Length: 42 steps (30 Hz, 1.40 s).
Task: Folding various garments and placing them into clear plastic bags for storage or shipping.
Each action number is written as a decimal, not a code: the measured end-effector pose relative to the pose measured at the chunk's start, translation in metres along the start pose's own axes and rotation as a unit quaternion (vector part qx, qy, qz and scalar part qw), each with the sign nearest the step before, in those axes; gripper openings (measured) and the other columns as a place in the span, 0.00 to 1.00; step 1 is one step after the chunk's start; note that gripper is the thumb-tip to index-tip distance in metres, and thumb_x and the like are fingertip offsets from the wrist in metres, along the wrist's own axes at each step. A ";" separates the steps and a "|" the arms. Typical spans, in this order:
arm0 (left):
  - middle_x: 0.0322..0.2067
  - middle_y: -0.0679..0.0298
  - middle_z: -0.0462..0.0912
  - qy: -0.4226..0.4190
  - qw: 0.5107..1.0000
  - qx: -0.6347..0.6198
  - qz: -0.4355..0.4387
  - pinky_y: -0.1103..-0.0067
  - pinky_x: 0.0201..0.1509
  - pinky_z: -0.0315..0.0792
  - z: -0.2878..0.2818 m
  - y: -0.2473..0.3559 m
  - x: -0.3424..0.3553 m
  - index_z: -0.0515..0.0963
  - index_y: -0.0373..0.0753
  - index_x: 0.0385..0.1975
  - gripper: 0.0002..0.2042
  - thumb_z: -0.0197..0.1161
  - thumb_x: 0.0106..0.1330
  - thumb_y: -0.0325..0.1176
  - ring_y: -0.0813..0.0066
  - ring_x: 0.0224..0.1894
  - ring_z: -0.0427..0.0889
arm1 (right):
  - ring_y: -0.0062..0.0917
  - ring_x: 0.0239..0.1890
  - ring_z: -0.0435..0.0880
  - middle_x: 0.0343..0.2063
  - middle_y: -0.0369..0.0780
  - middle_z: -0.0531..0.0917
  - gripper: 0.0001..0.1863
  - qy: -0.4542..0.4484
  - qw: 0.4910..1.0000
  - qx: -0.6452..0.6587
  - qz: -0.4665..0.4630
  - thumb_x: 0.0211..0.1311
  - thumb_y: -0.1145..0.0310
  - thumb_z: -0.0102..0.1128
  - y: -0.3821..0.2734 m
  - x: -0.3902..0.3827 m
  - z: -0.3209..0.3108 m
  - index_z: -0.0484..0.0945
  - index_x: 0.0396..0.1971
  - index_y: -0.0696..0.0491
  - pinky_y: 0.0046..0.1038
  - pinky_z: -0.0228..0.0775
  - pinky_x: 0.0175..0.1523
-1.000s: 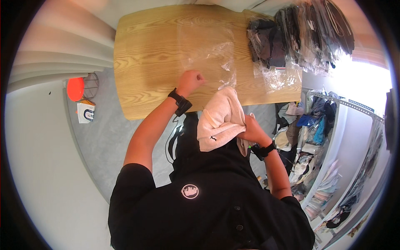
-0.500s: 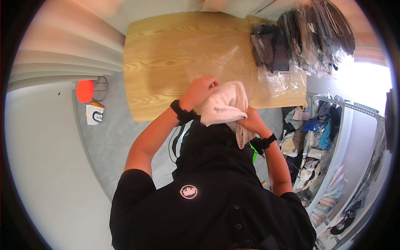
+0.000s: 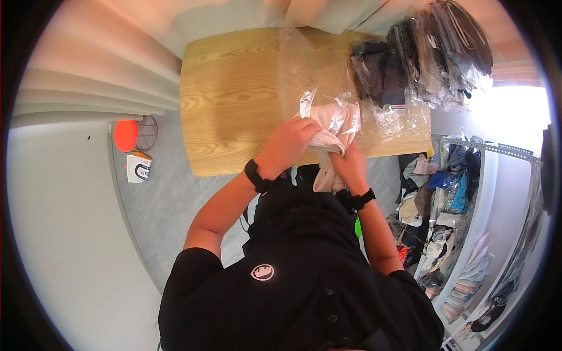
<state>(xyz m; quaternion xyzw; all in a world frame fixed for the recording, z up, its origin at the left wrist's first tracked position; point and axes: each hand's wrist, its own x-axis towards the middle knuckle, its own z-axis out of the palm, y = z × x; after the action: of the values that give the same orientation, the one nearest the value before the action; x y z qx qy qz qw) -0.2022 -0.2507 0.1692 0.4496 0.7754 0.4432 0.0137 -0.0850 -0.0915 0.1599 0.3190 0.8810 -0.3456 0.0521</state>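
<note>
A folded pale pink fabric item (image 3: 329, 141), perhaps a garment, lies at the near edge of the table. Its far part sits under or inside a clear plastic bag (image 3: 310, 73), which stretches away across the wood. My left hand (image 3: 291, 142) is closed on the left side of the fabric, by the bag's mouth. Gripping the right side is my right hand (image 3: 350, 167), its fingers wrapped around the cloth. A loose end of the fabric hangs below the table edge, between my hands. The fingertips under the fabric are hidden.
Bagged dark garments (image 3: 436, 52) are piled at the back right of the wooden table (image 3: 228, 99). To the right, a metal shelf (image 3: 492, 149) stands by heaped clothes (image 3: 436, 202). A red round object (image 3: 126, 136) and a white packet (image 3: 138, 168) are on the left floor.
Both hands have brought the pale fabric forward onto the table edge, and its far part is now beneath the clear plastic. The bag's near end has lifted and bunched around it.
</note>
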 end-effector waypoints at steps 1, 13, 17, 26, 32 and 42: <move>0.34 0.61 0.79 0.006 1.000 0.014 -0.010 0.73 0.41 0.73 -0.001 0.005 -0.002 0.77 0.37 0.33 0.06 0.59 0.55 0.25 0.62 0.37 0.78 | 0.51 0.41 0.77 0.37 0.55 0.79 0.30 0.001 1.000 0.000 -0.001 0.46 0.58 0.62 0.001 0.001 0.002 0.67 0.47 0.59 0.44 0.69 0.44; 0.52 0.60 0.73 0.310 0.947 0.080 -0.010 0.70 0.59 0.62 -0.037 0.005 0.003 0.75 0.36 0.44 0.14 0.60 0.58 0.26 0.66 0.57 0.68 | 0.46 0.46 0.77 0.40 0.52 0.80 0.26 -0.004 0.989 0.131 -0.073 0.51 0.61 0.61 -0.006 0.011 0.003 0.70 0.49 0.57 0.38 0.69 0.47; 0.52 0.54 0.73 0.147 0.876 -0.399 -0.230 0.75 0.58 0.64 0.002 -0.082 -0.023 0.73 0.35 0.50 0.19 0.61 0.59 0.32 0.65 0.55 0.71 | 0.35 0.46 0.79 0.41 0.47 0.81 0.24 -0.074 0.972 0.207 -0.086 0.52 0.64 0.61 -0.003 0.020 0.020 0.72 0.49 0.58 0.31 0.68 0.49; 0.38 0.57 0.81 0.187 0.930 -0.168 -0.267 0.75 0.36 0.75 0.032 -0.045 -0.040 0.77 0.38 0.42 0.11 0.58 0.60 0.27 0.63 0.33 0.82 | 0.25 0.44 0.77 0.42 0.42 0.80 0.23 -0.099 0.941 0.323 0.007 0.55 0.63 0.61 0.022 0.040 0.049 0.73 0.48 0.62 0.27 0.69 0.47; 0.34 0.57 0.79 0.199 0.975 -0.041 -0.089 0.73 0.31 0.73 0.027 -0.002 -0.053 0.76 0.37 0.34 0.06 0.59 0.56 0.25 0.61 0.30 0.80 | 0.33 0.46 0.78 0.43 0.47 0.80 0.25 0.002 0.953 0.298 -0.059 0.54 0.61 0.60 0.007 0.035 0.061 0.72 0.49 0.62 0.30 0.67 0.49; 0.52 0.53 0.68 0.111 0.984 -0.115 -0.084 0.72 0.56 0.64 -0.003 0.015 -0.067 0.67 0.36 0.50 0.24 0.63 0.54 0.35 0.60 0.54 0.69 | 0.31 0.49 0.74 0.49 0.43 0.75 0.30 -0.031 0.928 0.368 -0.050 0.54 0.61 0.64 -0.007 0.042 0.050 0.67 0.54 0.60 0.29 0.65 0.54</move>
<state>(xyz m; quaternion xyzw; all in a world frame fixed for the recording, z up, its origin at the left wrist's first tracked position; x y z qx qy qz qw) -0.1538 -0.2973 0.1561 0.3266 0.7511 0.5736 0.0162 -0.1286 -0.1058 0.1132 0.2602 0.7047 -0.6574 -0.0594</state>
